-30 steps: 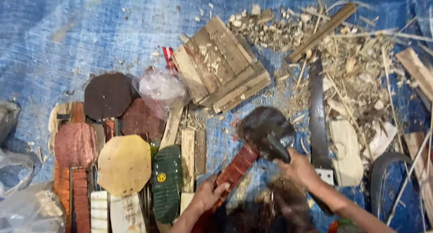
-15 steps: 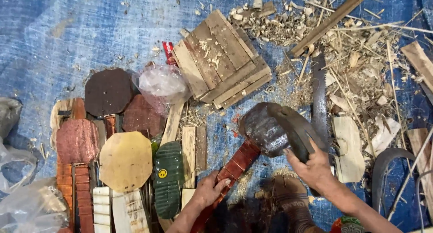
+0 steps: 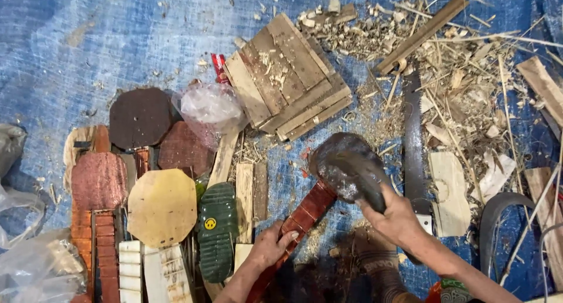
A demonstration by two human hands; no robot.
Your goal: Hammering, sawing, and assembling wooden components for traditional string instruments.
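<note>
left hand (image 3: pixel 271 247) down at 6 o'clock clamped round a reddish wood strip (image 3: pixel 308 209), right hand (image 3: pixel 394 215) at 4 o'clock gripping a dark rounded stone (image 3: pixel 347 165) sitting on the strip's top end, plank stack (image 3: pixel 290 74) at 12, saw blade (image 3: pixel 413 150) at 3, all on blue tarp (image 3: pixel 88 39)

Both your forearms come into view bare from the bottom edge, with no sleeves, gloves, watch or rings that show. Your left hand (image 3: pixel 271 244) is bare, its fingers curled with short nails. Your right hand (image 3: pixel 394 214) is bare too, knuckles up, dusted a little with sawdust. By your right elbow, at the bottom edge, a scrap of patterned cloth in orange and green shows.
</note>
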